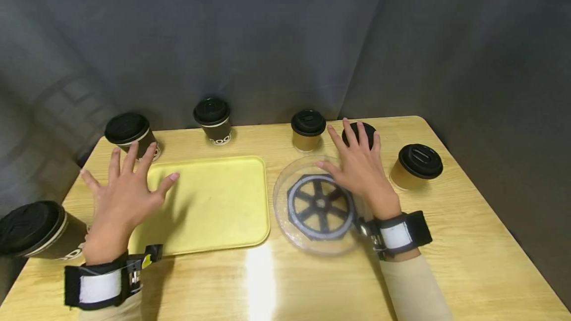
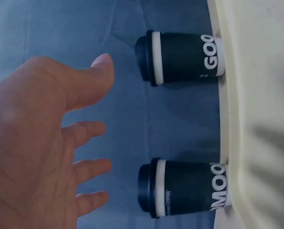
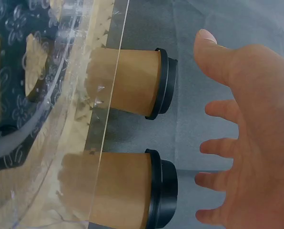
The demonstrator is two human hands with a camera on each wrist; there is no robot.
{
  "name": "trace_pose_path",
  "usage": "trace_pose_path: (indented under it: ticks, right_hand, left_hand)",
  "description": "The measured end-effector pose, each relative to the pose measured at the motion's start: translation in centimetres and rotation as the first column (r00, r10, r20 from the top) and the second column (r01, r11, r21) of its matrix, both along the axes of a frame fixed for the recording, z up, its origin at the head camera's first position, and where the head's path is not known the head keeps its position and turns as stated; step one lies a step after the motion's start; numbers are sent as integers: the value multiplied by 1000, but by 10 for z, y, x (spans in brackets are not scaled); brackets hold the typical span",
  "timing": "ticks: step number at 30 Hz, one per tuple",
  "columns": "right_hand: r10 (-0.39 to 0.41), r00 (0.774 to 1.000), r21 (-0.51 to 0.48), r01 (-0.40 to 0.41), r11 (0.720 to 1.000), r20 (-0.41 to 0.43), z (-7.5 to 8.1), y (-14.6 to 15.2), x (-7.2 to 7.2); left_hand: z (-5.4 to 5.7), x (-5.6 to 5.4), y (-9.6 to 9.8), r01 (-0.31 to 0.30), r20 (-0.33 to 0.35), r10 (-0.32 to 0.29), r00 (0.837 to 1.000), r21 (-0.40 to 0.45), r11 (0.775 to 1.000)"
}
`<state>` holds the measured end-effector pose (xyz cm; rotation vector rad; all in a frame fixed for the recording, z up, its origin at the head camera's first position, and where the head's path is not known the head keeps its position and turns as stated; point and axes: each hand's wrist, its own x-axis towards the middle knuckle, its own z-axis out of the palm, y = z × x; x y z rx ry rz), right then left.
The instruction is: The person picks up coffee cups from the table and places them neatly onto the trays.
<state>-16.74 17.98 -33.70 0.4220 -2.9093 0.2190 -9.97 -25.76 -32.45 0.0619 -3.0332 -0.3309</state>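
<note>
My left hand (image 1: 127,194) hovers with spread fingers over the left end of a yellow tray (image 1: 214,202). Beyond its fingertips stands a dark lidded paper cup (image 1: 142,145), and a second dark cup (image 2: 189,58) appears in the left wrist view. My right hand (image 1: 361,172), fingers also spread, is above the right edge of a round clear plastic turntable (image 1: 285,232) with a dark spoked base. A tan cup with a black lid (image 1: 305,140) stands just past the turntable. Another tan cup's black lid (image 1: 368,133) shows partly behind the right fingers. Neither hand holds anything.
A large dark cup (image 1: 67,237) stands at the left, near the left wrist. One more dark cup (image 1: 218,130) is behind the tray, and a tan cup (image 1: 406,175) stands right of my right hand. A grey curtain (image 1: 267,38) hangs behind the wooden table (image 1: 482,256).
</note>
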Motion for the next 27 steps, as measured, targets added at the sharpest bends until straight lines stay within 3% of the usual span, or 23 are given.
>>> trace_pose_path:
  ticks: [11, 18, 27]
  right_hand:
    - [10, 1000, -16, -10, 1000, 1, 4, -13, -5]
    - [9, 1000, -13, -9, 1000, 1, 5, -13, -4]
    - [11, 1000, -6, -11, 1000, -13, 5, -11, -3]
  left_hand:
    - [9, 17, -34, -99, 35, 101, 994, -55, 994]
    - [11, 28, -52, -181, 55, 185, 981, -77, 980]
    - [7, 33, -64, -208, 56, 212, 976, -66, 976]
